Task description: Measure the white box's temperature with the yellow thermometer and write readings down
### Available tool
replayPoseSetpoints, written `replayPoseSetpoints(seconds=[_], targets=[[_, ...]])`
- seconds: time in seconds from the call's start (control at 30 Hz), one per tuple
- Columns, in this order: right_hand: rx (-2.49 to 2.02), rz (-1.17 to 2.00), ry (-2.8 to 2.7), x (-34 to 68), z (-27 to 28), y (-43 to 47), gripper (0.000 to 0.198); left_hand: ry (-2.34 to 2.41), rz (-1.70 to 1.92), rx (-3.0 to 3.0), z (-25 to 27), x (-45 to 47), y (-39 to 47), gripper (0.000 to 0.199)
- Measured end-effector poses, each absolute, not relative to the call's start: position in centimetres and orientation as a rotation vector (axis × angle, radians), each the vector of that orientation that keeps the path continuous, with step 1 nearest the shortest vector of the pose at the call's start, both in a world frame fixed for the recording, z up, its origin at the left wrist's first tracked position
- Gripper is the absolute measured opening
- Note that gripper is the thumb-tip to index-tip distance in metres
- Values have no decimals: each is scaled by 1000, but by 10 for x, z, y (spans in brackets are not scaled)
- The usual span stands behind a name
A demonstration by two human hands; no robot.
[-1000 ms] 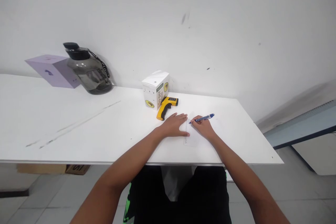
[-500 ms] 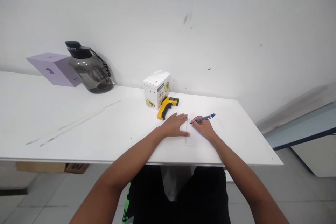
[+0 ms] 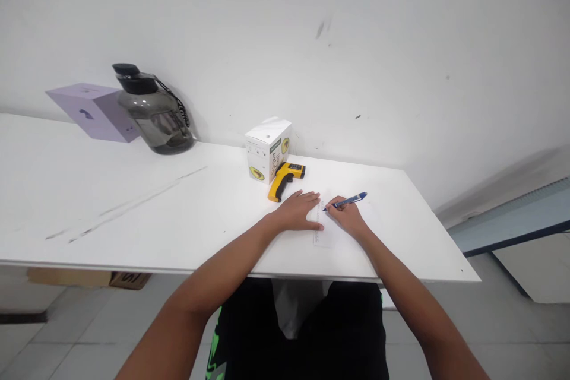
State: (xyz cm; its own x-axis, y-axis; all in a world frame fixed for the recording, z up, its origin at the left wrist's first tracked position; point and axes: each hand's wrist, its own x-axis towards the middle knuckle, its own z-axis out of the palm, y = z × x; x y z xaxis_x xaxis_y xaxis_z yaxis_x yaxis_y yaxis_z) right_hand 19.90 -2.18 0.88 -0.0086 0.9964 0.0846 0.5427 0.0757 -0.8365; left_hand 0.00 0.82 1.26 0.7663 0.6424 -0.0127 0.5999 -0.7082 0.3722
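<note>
A small white sheet of paper [image 3: 323,237] with marks along its left side lies on the white table. My left hand [image 3: 297,212] rests flat at the paper's left edge, fingers spread and thumb apart. Between the fingers of my right hand [image 3: 346,215] is a blue pen [image 3: 350,200], its tip down on or just over the paper. Just beyond my left hand lies a yellow and black infrared thermometer gun [image 3: 285,180], close against a white box with avocado pictures [image 3: 268,150].
Farther left, a large dark translucent water bottle [image 3: 155,116] stands beside a lilac box [image 3: 91,113] near the wall. The table's front edge [image 3: 133,269] runs close to my body. Below it at left is a cardboard box [image 3: 80,277].
The view has shifted very slightly. Both hands, the pen and the paper keep nearly the same places relative to each other.
</note>
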Motion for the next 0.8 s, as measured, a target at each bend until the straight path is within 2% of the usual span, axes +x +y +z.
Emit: replayPoseSetpoints(seconds=[0.8], targets=[[-1556, 745, -1636, 198, 8, -22, 19, 964, 171, 2604, 15, 0, 7, 87]])
